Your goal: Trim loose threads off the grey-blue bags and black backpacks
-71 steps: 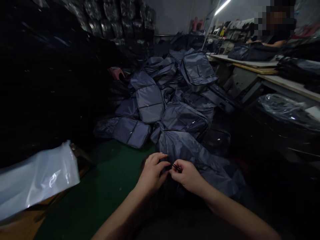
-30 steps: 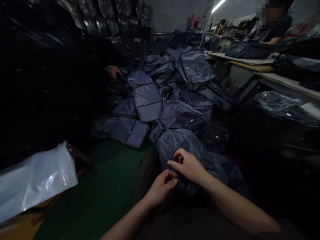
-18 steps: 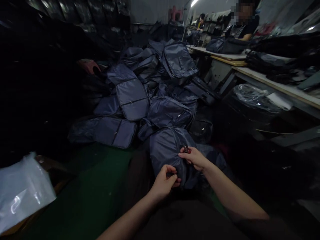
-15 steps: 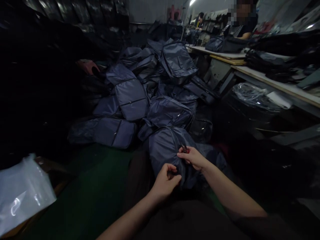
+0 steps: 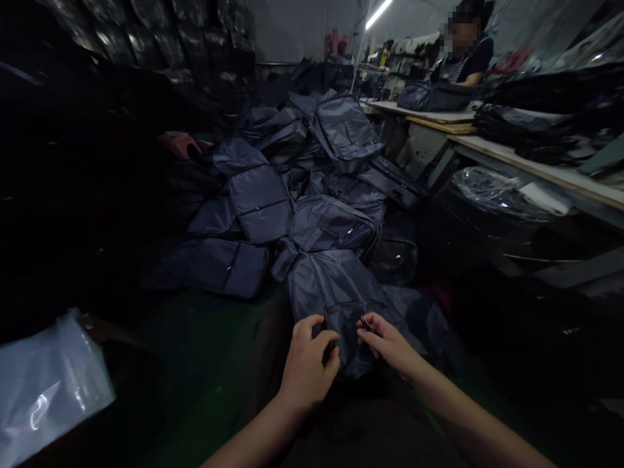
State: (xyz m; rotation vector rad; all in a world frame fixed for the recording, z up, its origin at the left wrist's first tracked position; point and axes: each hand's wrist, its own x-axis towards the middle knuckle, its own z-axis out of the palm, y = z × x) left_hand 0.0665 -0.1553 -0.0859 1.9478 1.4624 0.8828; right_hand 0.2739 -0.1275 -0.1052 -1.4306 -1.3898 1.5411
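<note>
While I sit low on the green-painted floor (image 5: 205,370), my left hand (image 5: 308,364) is curled closed, gripping a fold along the lower edge of the navy nylon bag (image 5: 336,292), which rests against my dark trousers (image 5: 351,435). My right hand (image 5: 390,341) is not clenched: its thumb and forefinger pinch a small dark pointed object (image 5: 364,323) just above the fabric, and it is too small and dim for me to tell exactly what it is. The two hands are near each other, with the bag's fabric between them.

Ahead of me, a heap of similar navy bags (image 5: 258,201) lies flat and overlapping, and its near edge touches the bag I am holding. Beyond the heap to the left sits a pink stool (image 5: 175,142), below a dark stack of plastic-wrapped bundles (image 5: 146,32). A clear plastic bag (image 5: 49,396) lies at the lower left, well apart from my hands.

To the right runs a pale worktop (image 5: 536,156), with black bags (image 5: 517,127) along its near edge and crumpled clear plastic (image 5: 492,192) below it. A seated co-worker (image 5: 463,58) is at its far end, beside another dark bag (image 5: 429,97).
</note>
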